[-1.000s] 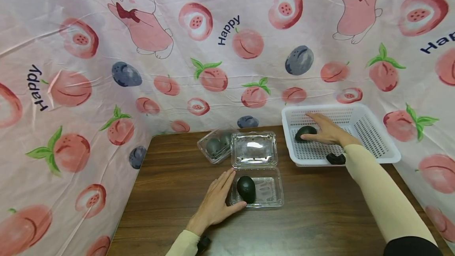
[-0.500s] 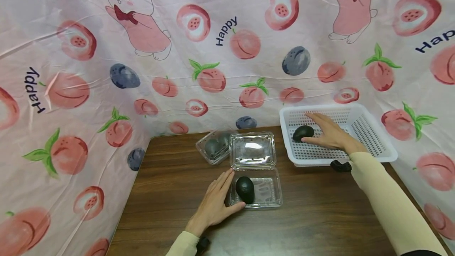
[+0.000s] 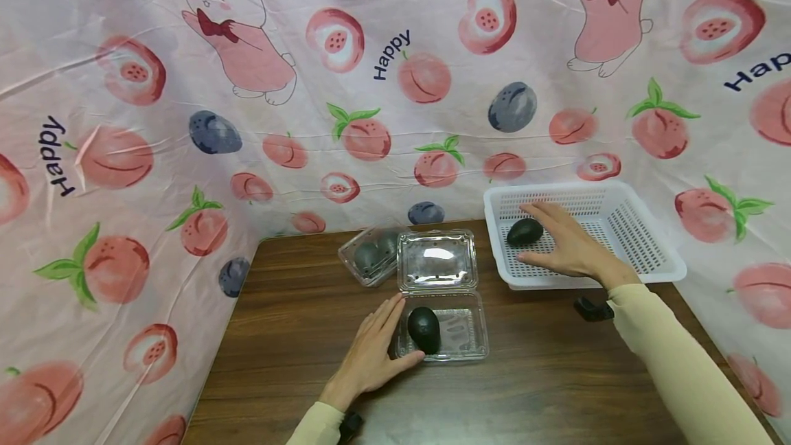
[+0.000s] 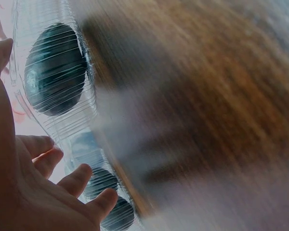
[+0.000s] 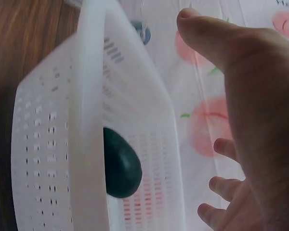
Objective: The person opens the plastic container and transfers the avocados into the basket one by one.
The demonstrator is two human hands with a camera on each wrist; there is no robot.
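Note:
A dark green avocado lies at the left end of a clear plastic clamshell box, its lid folded back flat behind it. Along the box's left side rests my left hand, fingers extended and thumb at the front corner. A second avocado sits inside a white perforated basket, near its left wall. Over that basket hovers my right hand, fingers and thumb spread around nothing. In the right wrist view a gap separates the hand from the avocado.
Behind the lidded box, another clear clamshell with two avocados in it stands at an angle on the brown wooden table. A fruit-printed cloth hangs right behind the table and along both sides.
My right hand has eased up and away from the avocado in the basket; its thumb no longer overlaps it. The left hand has stayed at the box. The view has shifted slightly.

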